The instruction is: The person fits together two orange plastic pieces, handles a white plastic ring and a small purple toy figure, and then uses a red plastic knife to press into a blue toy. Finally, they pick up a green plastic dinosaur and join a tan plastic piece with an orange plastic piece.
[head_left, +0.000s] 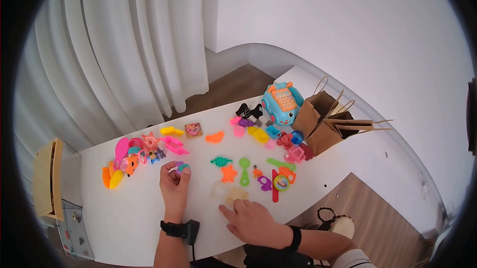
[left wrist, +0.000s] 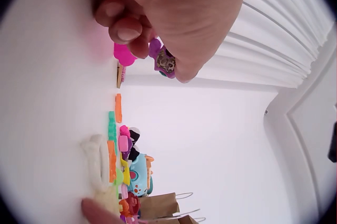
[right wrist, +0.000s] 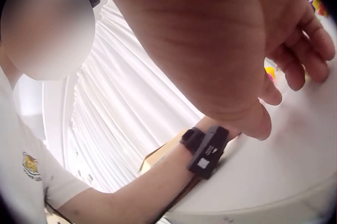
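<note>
My left hand (head_left: 174, 186) pinches a small purple and teal toy (head_left: 182, 167) over the left half of the table. In the left wrist view a patterned face shows on this purple toy (left wrist: 164, 62) by the thumb; the curled fingers hide part of it. My right hand (head_left: 254, 222) lies low over the front of the table, its fingers loosely extended. Its fingertips are at a beige, flat-looking piece (head_left: 238, 193), beside a whitish, see-through piece (head_left: 218, 191). In the right wrist view the right hand (right wrist: 253, 50) has its fingers spread near the white tabletop.
Nearby lie a green dinosaur shape (head_left: 221, 161), an orange shape (head_left: 228, 173) and a green rattle-like toy (head_left: 244, 171). Colourful toys pile up at left around a pink mirror-shaped piece (head_left: 121, 151). A blue toy phone (head_left: 283, 104) and brown paper bags (head_left: 323, 136) stand back right.
</note>
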A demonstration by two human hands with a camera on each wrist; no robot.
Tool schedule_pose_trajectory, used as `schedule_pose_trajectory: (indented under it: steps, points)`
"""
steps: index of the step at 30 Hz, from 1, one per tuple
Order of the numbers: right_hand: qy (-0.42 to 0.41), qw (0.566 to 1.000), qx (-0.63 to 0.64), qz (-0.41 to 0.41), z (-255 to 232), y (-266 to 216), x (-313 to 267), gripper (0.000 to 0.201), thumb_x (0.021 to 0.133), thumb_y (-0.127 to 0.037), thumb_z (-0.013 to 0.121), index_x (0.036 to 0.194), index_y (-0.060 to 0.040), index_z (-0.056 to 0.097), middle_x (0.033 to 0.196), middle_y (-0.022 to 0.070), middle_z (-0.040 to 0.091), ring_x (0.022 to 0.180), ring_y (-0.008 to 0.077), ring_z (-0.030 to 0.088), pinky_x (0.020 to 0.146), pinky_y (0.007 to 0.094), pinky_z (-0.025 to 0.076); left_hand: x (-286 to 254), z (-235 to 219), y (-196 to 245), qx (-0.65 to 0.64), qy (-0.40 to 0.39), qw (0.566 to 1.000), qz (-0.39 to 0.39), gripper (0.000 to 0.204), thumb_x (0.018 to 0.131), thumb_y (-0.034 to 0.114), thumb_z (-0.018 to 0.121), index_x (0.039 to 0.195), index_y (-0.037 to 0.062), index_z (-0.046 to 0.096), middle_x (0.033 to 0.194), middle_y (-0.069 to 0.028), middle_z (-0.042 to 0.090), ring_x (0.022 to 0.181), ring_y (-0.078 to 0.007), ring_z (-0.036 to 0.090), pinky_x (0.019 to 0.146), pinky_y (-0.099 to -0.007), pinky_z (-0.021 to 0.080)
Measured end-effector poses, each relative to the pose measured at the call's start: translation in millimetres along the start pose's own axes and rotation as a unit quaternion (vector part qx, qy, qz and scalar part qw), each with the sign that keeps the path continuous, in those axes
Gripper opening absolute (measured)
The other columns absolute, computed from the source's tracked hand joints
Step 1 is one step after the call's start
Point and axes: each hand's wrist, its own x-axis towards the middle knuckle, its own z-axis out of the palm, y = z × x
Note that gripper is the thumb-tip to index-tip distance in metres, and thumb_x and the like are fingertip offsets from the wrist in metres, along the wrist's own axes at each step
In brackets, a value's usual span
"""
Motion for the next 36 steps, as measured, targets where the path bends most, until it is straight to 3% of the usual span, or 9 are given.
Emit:
schedule_pose_trajectory:
  steps: [8, 11, 13, 15, 21, 24, 27, 34, 36]
  points:
    - [0.088, 0.993, -0.052, 0.054, -9, 43, 27, 0.049, 0.088, -0.026, 0.075, 0.134, -0.0099, 0.065, 0.103, 0.0122, 0.059, 0.093, 0.0305, 0.065, 0.078, 0.0426, 0.053, -3, 3, 5, 0.045, -0.009, 0.999, 0.012, 0.042, 0.095, 0.017, 0.080, 0.124, 0.0014, 0.055, 0.075, 0.0024, 0.059, 0.066, -0.0037, 0.052, 0.061, -0.0197, 0.042]
    - [0.129, 0.991, 0.000, 0.033, -22, 68, 17, 0.038, 0.087, -0.022, 0.076, 0.122, -0.0096, 0.070, 0.107, 0.0111, 0.062, 0.097, 0.0312, 0.065, 0.080, 0.0436, 0.053, -3, 4, 4, 0.051, -0.016, 0.999, 0.012, 0.043, 0.094, 0.018, 0.081, 0.124, 0.0012, 0.055, 0.074, 0.0022, 0.058, 0.066, -0.0041, 0.051, 0.061, -0.0201, 0.042]
    - [0.189, 0.975, -0.090, 0.071, -35, 100, 12, 0.025, 0.085, -0.017, 0.076, 0.108, -0.0092, 0.073, 0.105, 0.0102, 0.065, 0.097, 0.0313, 0.066, 0.079, 0.0442, 0.054, -3, 4, 5, 0.052, -0.018, 0.998, 0.014, 0.043, 0.093, 0.018, 0.081, 0.123, 0.0012, 0.055, 0.074, 0.0021, 0.058, 0.065, -0.0043, 0.051, 0.060, -0.0203, 0.042]
    - [0.195, 0.964, -0.108, 0.142, -47, 132, 4, 0.015, 0.083, -0.013, 0.076, 0.097, -0.0090, 0.073, 0.098, 0.0094, 0.066, 0.092, 0.0315, 0.068, 0.078, 0.0450, 0.054, -3, 3, 6, 0.065, -0.029, 0.997, 0.018, 0.043, 0.093, 0.017, 0.082, 0.123, 0.0011, 0.056, 0.073, 0.0016, 0.058, 0.065, -0.0048, 0.052, 0.060, -0.0207, 0.042]
    - [0.170, 0.959, -0.181, 0.137, -60, 153, -14, 0.005, 0.086, -0.015, 0.069, 0.086, -0.0105, 0.068, 0.084, 0.0088, 0.065, 0.080, 0.0320, 0.068, 0.071, 0.0463, 0.054, -5, 5, 8, 0.098, -0.027, 0.994, 0.030, 0.044, 0.092, 0.016, 0.083, 0.123, 0.0009, 0.056, 0.073, 0.0000, 0.059, 0.065, -0.0060, 0.054, 0.061, -0.0218, 0.045]
    - [0.106, 0.967, -0.080, 0.219, -71, 123, -25, 0.012, 0.089, -0.022, 0.071, 0.090, -0.0108, 0.068, 0.084, 0.0098, 0.068, 0.074, 0.0336, 0.070, 0.065, 0.0484, 0.054, -5, 4, 6, 0.102, -0.031, 0.994, 0.025, 0.044, 0.091, 0.015, 0.083, 0.123, 0.0011, 0.056, 0.073, -0.0004, 0.060, 0.065, -0.0065, 0.055, 0.062, -0.0223, 0.046]
    - [0.083, 0.975, 0.018, 0.205, -68, 84, -39, 0.022, 0.091, -0.030, 0.073, 0.098, -0.0107, 0.066, 0.084, 0.0103, 0.070, 0.070, 0.0342, 0.070, 0.062, 0.0474, 0.055, -4, 4, 1, 0.111, -0.032, 0.993, 0.035, 0.044, 0.091, 0.015, 0.083, 0.123, 0.0010, 0.056, 0.073, -0.0005, 0.060, 0.065, -0.0067, 0.055, 0.061, -0.0223, 0.046]
    - [0.143, 0.969, -0.086, 0.180, -25, 116, -34, 0.029, 0.091, -0.029, 0.074, 0.108, -0.0090, 0.061, 0.090, 0.0100, 0.069, 0.070, 0.0312, 0.070, 0.061, 0.0418, 0.055, -4, 1, 1, 0.138, -0.043, 0.989, 0.031, 0.045, 0.091, 0.019, 0.084, 0.122, 0.0007, 0.057, 0.074, -0.0010, 0.061, 0.065, -0.0075, 0.056, 0.062, -0.0233, 0.047]
    - [0.151, 0.970, -0.069, 0.178, -29, 122, -23, 0.026, 0.091, -0.023, 0.075, 0.110, -0.0095, 0.064, 0.099, 0.0095, 0.073, 0.078, 0.0310, 0.072, 0.064, 0.0438, 0.056, -5, 3, 3, 0.135, -0.043, 0.989, 0.033, 0.045, 0.090, 0.020, 0.084, 0.122, 0.0010, 0.058, 0.074, -0.0011, 0.062, 0.065, -0.0076, 0.056, 0.062, -0.0236, 0.047]
